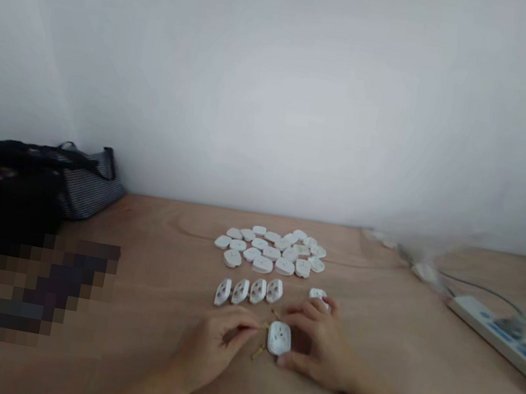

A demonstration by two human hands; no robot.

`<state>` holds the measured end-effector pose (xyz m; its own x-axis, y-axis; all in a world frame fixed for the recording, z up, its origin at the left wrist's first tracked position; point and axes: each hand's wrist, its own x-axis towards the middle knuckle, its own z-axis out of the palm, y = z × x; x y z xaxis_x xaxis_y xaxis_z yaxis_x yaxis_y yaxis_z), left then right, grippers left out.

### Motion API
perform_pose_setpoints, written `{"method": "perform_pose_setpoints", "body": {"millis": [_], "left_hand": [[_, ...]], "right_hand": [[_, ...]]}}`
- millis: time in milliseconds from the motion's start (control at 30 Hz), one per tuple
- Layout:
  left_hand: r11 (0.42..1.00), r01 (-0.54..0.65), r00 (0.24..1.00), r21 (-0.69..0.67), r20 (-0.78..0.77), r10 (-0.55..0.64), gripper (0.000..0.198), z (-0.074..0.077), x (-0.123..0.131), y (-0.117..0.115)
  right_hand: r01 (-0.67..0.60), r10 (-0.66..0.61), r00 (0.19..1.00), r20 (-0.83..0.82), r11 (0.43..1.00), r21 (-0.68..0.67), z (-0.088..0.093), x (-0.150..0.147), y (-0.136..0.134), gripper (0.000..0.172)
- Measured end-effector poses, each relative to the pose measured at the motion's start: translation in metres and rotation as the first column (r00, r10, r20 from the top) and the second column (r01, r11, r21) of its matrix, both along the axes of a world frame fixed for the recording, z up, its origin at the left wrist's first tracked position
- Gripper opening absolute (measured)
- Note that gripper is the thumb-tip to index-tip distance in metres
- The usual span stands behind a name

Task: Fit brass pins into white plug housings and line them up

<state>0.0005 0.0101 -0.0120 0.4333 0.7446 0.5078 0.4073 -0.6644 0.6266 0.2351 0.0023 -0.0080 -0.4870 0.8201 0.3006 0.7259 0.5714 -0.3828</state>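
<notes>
We've our left hand [211, 345] pinching a brass strip [265, 326], best kept straight, our right hand [324, 347] spread wide, thumb steadying the white socket [279, 338].

Hands [324, 348] beside a white socket [279, 338]

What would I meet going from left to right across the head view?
Black bag → left hand → white socket piece between the hands → right hand → white power strip
</notes>
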Motion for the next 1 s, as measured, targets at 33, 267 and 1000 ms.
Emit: {"method": "perform_pose_setpoints", "body": {"millis": [33, 267, 1000], "left_hand": [[1.0, 0.019, 1.0, 0.007, 0.012, -0.019, 0.015, 0.0, 0.0, 0.0], [0.993, 0.11, 0.994, 0.045, 0.009, -0.11, 0.018, -0.001, -0.001, -0.003], [0.945, 0.193, 0.978, 0.263, -0.125, -0.165, 0.018, 0.008, 0.001, -0.003]], "right_hand": [[-0.002, 0.002, 1.0, -0.014, 1.0, 0.013, 0.0, -0.001, -0.001, 0.05], [0.0, 0.007, 0.996, -0.092, 0.997, 0.076, -0.001, -0.014, -0.007, 0.044], [-0.012, 0.037, 0.986, -0.164, 0.989, 0.148, -0.002, -0.02, -0.012, 0.045]]}}
